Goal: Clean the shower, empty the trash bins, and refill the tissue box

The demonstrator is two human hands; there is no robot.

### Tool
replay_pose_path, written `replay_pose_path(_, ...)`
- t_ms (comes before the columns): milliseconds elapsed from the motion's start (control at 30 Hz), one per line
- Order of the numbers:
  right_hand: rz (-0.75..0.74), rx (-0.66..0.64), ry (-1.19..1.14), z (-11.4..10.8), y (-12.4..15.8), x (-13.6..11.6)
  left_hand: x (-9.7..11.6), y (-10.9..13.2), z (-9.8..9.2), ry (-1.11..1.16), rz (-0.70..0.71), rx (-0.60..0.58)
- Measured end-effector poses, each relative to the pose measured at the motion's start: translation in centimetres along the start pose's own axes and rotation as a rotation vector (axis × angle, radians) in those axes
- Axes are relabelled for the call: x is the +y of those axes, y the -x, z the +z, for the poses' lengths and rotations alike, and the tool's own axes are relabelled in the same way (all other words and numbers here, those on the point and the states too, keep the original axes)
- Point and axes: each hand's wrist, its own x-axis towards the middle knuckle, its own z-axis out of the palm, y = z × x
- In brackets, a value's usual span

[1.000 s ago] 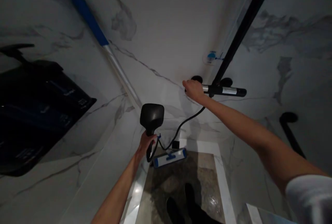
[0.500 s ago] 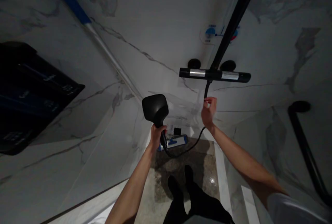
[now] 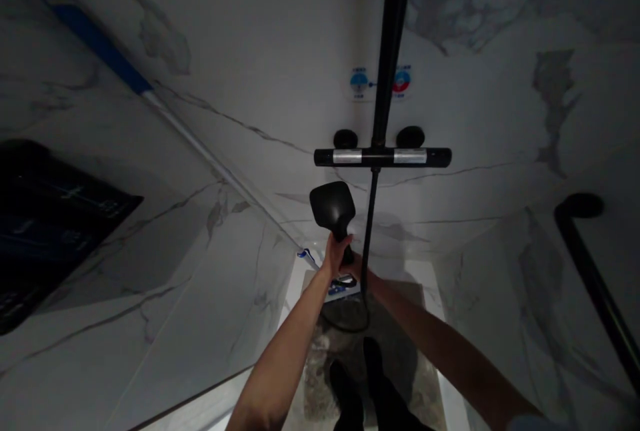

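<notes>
A black handheld shower head (image 3: 332, 204) is upright in front of me, with its broad head above my hands. My left hand (image 3: 333, 256) is closed around its handle. Lower down, my right hand (image 3: 358, 268) is closed at the handle's bottom end, its fingers partly hidden behind the handle and my left hand. The black hose (image 3: 371, 218) runs down from the bar-shaped shower mixer (image 3: 379, 157), past my right wrist, and loops low over the floor.
A black riser pipe (image 3: 393, 31) rises from the mixer. A mop pole (image 3: 220, 168) with a blue grip leans along the left wall, its mop head (image 3: 342, 290) on the floor. Dark packaging (image 3: 55, 218) is at left, a black grab bar (image 3: 595, 278) at right.
My right hand has left the hose below the mixer and come down to the shower head's handle. My left hand and the shower head have shifted right; the view has also turned.
</notes>
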Motion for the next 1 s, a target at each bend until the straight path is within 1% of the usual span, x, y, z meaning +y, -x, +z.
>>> replay_pose_path(33, 0.037, 0.108, 0.015, -0.1, 0.7, 1.1, -0.3, 0.2, -0.2, -0.040, -0.012, -0.012)
replay_pose_path(100, 0.133, 0.348, 0.058, -1.3, 2.3, 3.8, -1.2, 1.2, -1.2, -0.120, -0.058, -0.028)
replay_pose_path(167, 0.235, 0.547, 0.105, -2.9, 4.0, 6.8, -2.3, 3.2, -2.7, -0.184, -0.119, -0.051)
replay_pose_path(233, 0.275, 0.716, 0.131, -4.2, 5.5, 9.7, -3.6, 5.9, -3.4, -0.222, -0.186, -0.108)
replay_pose_path(300, 0.219, 0.850, 0.112, -4.9, 6.8, 11.6, -4.6, 8.7, -2.8, -0.225, -0.242, -0.174)
replay_pose_path(333, 0.157, 0.895, 0.076, -5.0, 7.3, 12.0, -5.0, 9.8, -2.0, -0.216, -0.254, -0.194)
replay_pose_path(367, 0.091, 0.903, 0.024, -5.0, 7.7, 12.1, -5.1, 10.8, -1.0, -0.201, -0.251, -0.199)
replay_pose_path(400, 0.025, 0.863, -0.039, -4.9, 8.0, 11.9, -5.0, 11.4, 0.2, -0.177, -0.235, -0.186)
replay_pose_path(433, -0.033, 0.775, -0.104, -4.6, 8.2, 11.3, -4.6, 11.7, 1.3, -0.147, -0.207, -0.155)
replay_pose_path(500, -0.095, 0.497, -0.179, -3.6, 8.1, 9.4, -3.4, 11.7, 3.1, -0.077, -0.135, -0.040)
replay_pose_path(567, -0.107, 0.156, -0.134, -2.1, 7.5, 6.8, -1.9, 11.3, 3.6, -0.002, -0.057, 0.150)
replay_pose_path(600, -0.114, 0.006, -0.090, -1.2, 7.1, 5.5, -1.2, 11.1, 3.3, 0.035, -0.024, 0.262)
replay_pose_path(633, -0.124, -0.111, -0.052, -0.3, 6.5, 4.2, -0.4, 11.0, 2.7, 0.073, 0.003, 0.374)
replay_pose_path(667, -0.143, -0.202, -0.022, 0.6, 6.0, 3.1, 0.4, 10.9, 1.7, 0.114, 0.024, 0.480)
replay_pose_path(700, -0.172, -0.267, 0.008, 1.5, 5.5, 2.3, 1.2, 11.0, 0.5, 0.158, 0.041, 0.575)
replay_pose_path(733, -0.206, -0.300, 0.062, 2.3, 5.0, 2.0, 2.0, 11.1, -0.9, 0.203, 0.055, 0.656)
replay_pose_path(767, -0.245, -0.304, 0.142, 2.9, 4.6, 2.0, 3.0, 11.3, -2.5, 0.249, 0.071, 0.723)
replay_pose_path(833, -0.304, -0.279, 0.351, 3.4, 4.2, 3.4, 5.0, 11.9, -6.0, 0.336, 0.124, 0.833)
replay_pose_path(900, -0.326, -0.198, 0.552, 3.4, 4.2, 6.0, 7.1, 12.9, -9.6, 0.396, 0.200, 0.917)
replay_pose_path(933, -0.332, -0.172, 0.619, 3.3, 4.2, 7.4, 8.0, 13.7, -11.4, 0.415, 0.238, 0.951)
replay_pose_path(1000, -0.387, -0.176, 0.707, 3.4, 3.5, 9.2, 9.3, 15.6, -14.4, 0.436, 0.302, 1.007)
